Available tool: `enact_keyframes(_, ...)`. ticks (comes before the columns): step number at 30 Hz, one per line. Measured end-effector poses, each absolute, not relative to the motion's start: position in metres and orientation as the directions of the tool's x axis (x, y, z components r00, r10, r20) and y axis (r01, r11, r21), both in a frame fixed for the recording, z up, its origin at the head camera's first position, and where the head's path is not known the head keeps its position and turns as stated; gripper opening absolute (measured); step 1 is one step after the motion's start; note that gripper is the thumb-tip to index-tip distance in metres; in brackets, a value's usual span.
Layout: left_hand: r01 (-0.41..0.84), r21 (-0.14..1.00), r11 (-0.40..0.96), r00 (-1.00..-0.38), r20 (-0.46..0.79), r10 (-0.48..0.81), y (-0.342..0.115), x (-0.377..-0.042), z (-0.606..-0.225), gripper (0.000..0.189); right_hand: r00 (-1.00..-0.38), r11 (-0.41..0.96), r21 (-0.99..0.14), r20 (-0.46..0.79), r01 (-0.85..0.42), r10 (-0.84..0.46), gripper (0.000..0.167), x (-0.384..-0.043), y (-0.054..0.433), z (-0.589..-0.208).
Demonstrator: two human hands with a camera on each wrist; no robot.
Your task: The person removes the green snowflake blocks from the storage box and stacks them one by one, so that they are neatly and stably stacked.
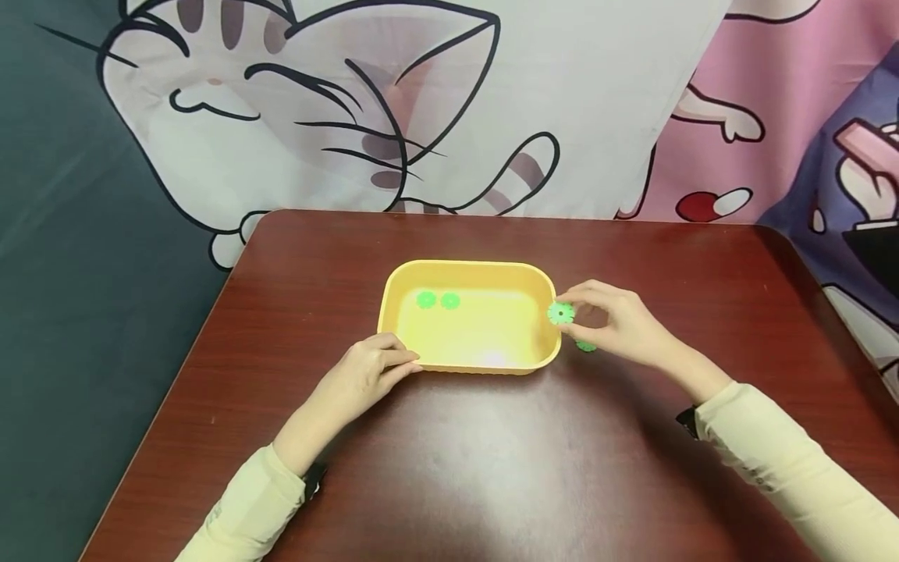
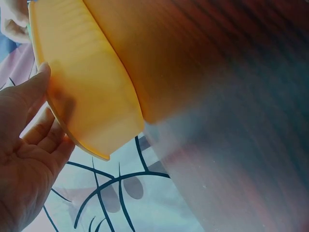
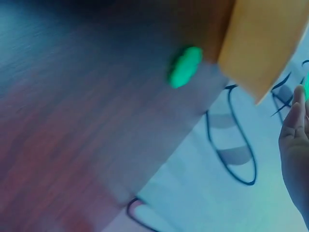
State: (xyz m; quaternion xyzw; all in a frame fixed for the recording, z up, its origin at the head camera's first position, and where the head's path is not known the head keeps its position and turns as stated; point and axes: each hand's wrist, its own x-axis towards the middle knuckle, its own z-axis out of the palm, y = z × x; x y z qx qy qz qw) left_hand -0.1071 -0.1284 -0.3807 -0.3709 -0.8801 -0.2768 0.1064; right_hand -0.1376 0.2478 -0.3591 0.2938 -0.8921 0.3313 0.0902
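A shallow yellow plastic tub (image 1: 477, 368) rests on the table. My left hand (image 1: 368, 367) pinches its rim at the near left corner; in the left wrist view the thumb (image 2: 38, 82) lies against the outer wall. Two green flower-shaped discs (image 1: 426, 300) lie side by side toward the back left of the tub's floor. At the tub's right rim, my right hand (image 1: 614, 324) pinches another green flower-shaped disc (image 1: 560, 313) between thumb and fingers, its notched edge and small centre hole showing. Beneath that hand a further green disc (image 3: 185, 67) lies on the table, beside the tub.
The dark red-brown wooden table (image 1: 449, 453) has a glossy top with a bright reflection at its near middle. Behind it hangs a cloth (image 1: 597, 94) printed with cartoon cats, and a dark green surface (image 1: 84, 312) shows on the left.
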Motion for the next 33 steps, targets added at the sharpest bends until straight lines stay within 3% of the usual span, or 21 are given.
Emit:
enact_keyframes(13,0.71,0.421,0.565,-0.704,0.399,0.588,-0.128,-0.108,-0.38,0.013,-0.835,0.707,-0.447,0.333,-0.549,-0.438,0.037,-0.137,0.289,-0.388)
enact_keyframes(22,0.712,0.418,0.564,-0.702,0.4,0.589,-0.127,-0.109,-0.381,0.016,-0.863,0.718,-0.479,0.262,-0.505,-0.432,0.033,-0.133,0.298,-0.404)
enact_keyframes(33,0.712,0.421,0.561,-0.701,0.406,0.586,-0.127,-0.108,-0.382,0.015,-0.854,0.712,-0.475,0.229,-0.517,-0.467,0.031,-0.132,0.301,-0.414)
